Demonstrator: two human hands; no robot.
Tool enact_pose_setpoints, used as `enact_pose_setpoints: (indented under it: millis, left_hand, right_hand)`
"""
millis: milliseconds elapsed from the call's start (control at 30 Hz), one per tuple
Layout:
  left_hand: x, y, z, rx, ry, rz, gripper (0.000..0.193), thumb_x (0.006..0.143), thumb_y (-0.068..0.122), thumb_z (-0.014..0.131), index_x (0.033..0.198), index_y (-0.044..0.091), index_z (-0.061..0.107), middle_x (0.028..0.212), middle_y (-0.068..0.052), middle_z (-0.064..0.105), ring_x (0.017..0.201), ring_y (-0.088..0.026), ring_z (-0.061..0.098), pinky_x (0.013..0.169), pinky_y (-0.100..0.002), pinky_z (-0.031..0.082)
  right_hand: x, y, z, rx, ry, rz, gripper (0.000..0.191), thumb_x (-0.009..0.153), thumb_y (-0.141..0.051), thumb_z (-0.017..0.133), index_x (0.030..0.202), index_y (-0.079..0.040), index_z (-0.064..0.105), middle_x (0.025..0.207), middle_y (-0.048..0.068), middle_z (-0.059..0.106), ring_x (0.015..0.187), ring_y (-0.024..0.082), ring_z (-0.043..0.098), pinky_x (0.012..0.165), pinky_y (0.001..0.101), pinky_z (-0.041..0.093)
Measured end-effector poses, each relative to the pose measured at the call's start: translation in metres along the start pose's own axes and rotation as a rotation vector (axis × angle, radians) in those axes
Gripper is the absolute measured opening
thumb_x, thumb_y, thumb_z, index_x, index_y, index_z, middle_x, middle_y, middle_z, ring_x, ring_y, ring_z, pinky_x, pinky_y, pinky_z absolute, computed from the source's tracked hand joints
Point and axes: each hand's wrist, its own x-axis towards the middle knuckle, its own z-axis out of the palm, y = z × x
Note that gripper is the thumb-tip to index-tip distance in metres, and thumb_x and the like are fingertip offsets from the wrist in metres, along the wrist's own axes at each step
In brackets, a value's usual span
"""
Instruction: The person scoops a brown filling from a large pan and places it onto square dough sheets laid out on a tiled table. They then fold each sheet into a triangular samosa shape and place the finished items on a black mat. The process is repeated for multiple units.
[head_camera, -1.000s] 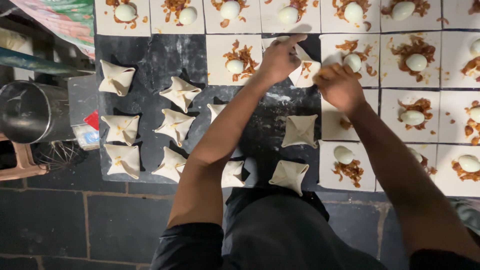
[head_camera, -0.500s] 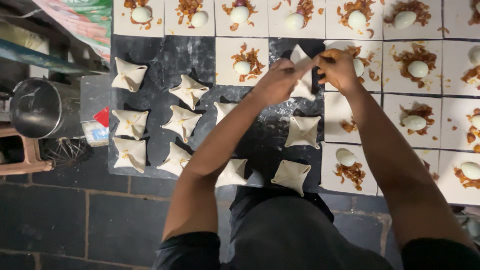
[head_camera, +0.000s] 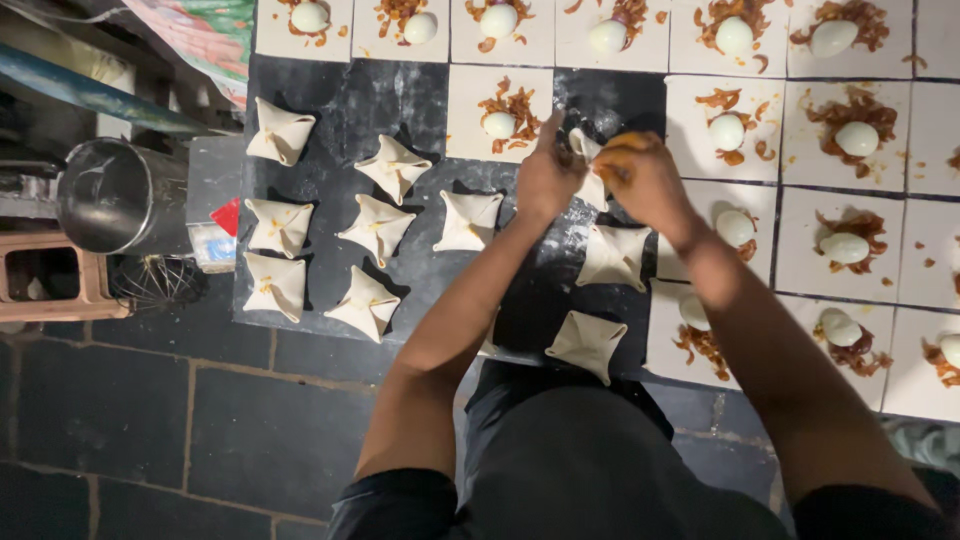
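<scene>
both hands (head_camera: 600, 180) drawn nearer, pinching dough square (head_camera: 588, 165) corners.

1. Light was uneven: the dough squares (head_camera: 860, 130) at the top right were bright, nearly washed out, while the floor (head_camera: 180, 440) at the bottom left sat dim.
2. Light seemed to fall from above; each folded parcel (head_camera: 392, 168) threw a short, hard shadow on the dark slab (head_camera: 345, 110).
3. The metal can (head_camera: 118, 198) carried a soft sheen, no harsh glare.
4. The left hand (head_camera: 545, 180) and right hand (head_camera: 640, 180) looked slightly smeared with motion blur; the parcel between them was hard to read.
5. The forearms and dark clothing at the bottom edge were soft and murky.
</scene>
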Motion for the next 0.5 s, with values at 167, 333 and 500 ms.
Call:
enact_pose_setpoints:
  millis: [167,333,500]
  left_hand:
    - [0.0,-0.013,0.004,-0.158,-0.014,0.064,0.08,0.088,0.024,0.079,0.154,0.01,0.034,0.079,-0.008,0.074,0.069,-0.025,0.075,0.069,-0.04,0.06]
    - [0.0,-0.01,0.013,-0.023,-0.028,0.07,0.083,0.083,0.022,0.081,0.154,0.016,0.037,0.077,-0.01,0.074,0.067,-0.028,0.072,0.066,-0.041,0.058]
    - [-0.004,-0.02,-0.001,-0.032,-0.014,0.15,0.077,0.08,0.014,0.077,0.15,0.017,0.044,0.092,-0.008,0.077,0.085,-0.03,0.074,0.075,-0.045,0.058]
  right_hand:
    - [-0.017,-0.023,-0.009,-0.177,-0.018,-0.081,0.036,0.083,0.006,0.067,0.11,-0.013,0.081,0.122,0.008,0.069,0.117,0.032,0.062,0.101,0.0446,0.049]
    - [0.005,-0.02,-0.024,0.017,0.168,-0.137,0.029,0.089,0.003,0.071,0.116,-0.006,0.074,0.128,0.013,0.066,0.123,0.034,0.062,0.105,0.0437,0.053]
    - [0.049,-0.005,-0.015,0.905,0.242,0.494,0.021,0.095,-0.019,0.073,0.116,-0.014,0.072,0.114,0.006,0.071,0.101,0.015,0.07,0.08,0.0287,0.061]
